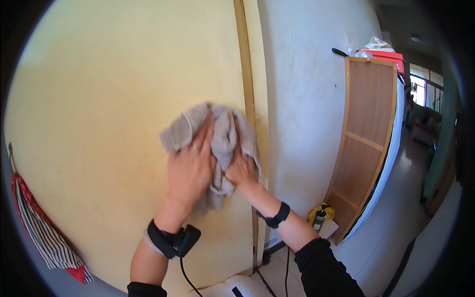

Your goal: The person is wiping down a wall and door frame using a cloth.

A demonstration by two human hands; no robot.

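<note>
A bunched grey-beige towel (223,137) lies pressed against a pale yellow door (111,92), close to the door's right edge. My left hand (191,163) is on the towel's left part, its fingers pointing up and partly covered by a fold. Beside it, my right hand (243,167) grips the right part, with some fingers hidden in the cloth. Loose towel hangs down between and below the two hands. Each wrist wears a black strap, and the left strap carries a small black device (187,239) with a cable.
A striped cloth with red trim (50,230) hangs at the left. Right of the door frame (259,111) is a white wall (297,111), then a wooden cabinet (365,141) with a red box (386,57) on top. A dark pump bottle (319,219) stands low near the cabinet.
</note>
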